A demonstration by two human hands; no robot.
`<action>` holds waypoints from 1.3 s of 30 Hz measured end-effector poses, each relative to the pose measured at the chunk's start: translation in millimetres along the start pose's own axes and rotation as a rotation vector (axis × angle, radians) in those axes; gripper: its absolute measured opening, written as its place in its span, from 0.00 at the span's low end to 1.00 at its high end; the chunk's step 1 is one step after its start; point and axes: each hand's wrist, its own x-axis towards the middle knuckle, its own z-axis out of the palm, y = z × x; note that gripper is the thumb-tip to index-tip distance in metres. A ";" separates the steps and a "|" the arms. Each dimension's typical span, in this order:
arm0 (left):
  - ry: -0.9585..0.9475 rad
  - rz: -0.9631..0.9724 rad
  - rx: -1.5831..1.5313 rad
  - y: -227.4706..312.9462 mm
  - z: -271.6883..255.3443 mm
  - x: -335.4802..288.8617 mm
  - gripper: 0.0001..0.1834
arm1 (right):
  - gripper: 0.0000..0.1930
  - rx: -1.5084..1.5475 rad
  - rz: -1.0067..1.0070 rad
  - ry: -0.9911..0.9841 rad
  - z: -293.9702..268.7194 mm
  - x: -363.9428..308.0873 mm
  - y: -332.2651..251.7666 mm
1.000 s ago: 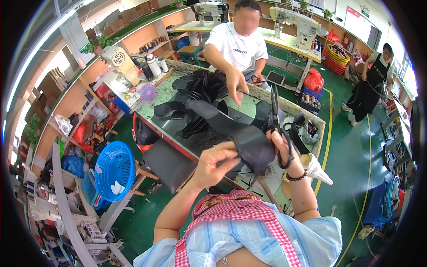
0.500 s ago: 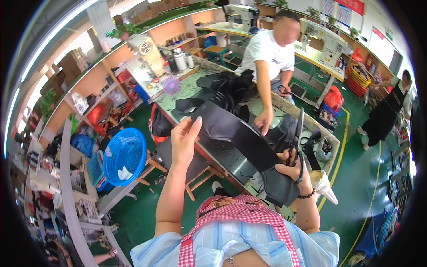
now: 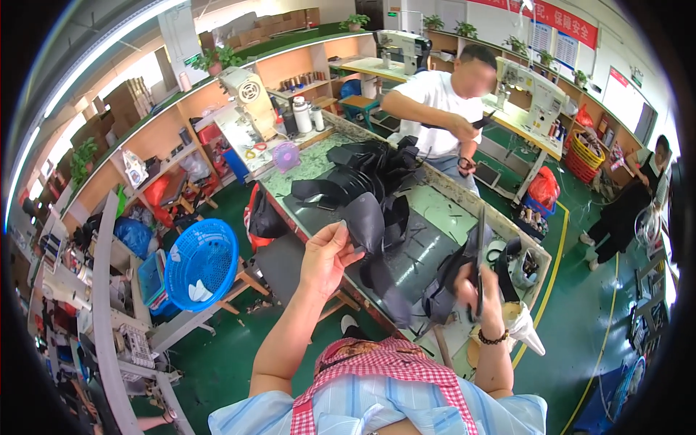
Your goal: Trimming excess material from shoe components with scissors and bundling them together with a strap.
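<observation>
My left hand (image 3: pixel 330 255) is raised over the green worktable (image 3: pixel 435 206) and pinches the upper edge of a long black fabric piece (image 3: pixel 366 225). That piece hangs down and across toward my right hand (image 3: pixel 480 296). My right hand grips scissors (image 3: pixel 479 250) with the blades pointing up, and it also bunches the lower end of the black fabric. A heap of black cut pieces (image 3: pixel 370 170) lies on the table just beyond my left hand.
A person in a white shirt (image 3: pixel 435 98) works across the table with both hands raised. A blue plastic basket (image 3: pixel 201 262) stands to my left. Sewing machines (image 3: pixel 250 94) and shelves line the back. Another person (image 3: pixel 627 199) stands at the far right.
The black piece was spread wide between my hands; now it is folded narrower. My left hand has dropped lower, and the scissors in my right hand point upward. The person opposite straightened up.
</observation>
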 end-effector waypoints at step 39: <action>0.010 0.072 -0.110 -53.1 57.7 -24.7 0.07 | 0.43 0.537 0.437 -0.710 51.1 -15.4 -6.3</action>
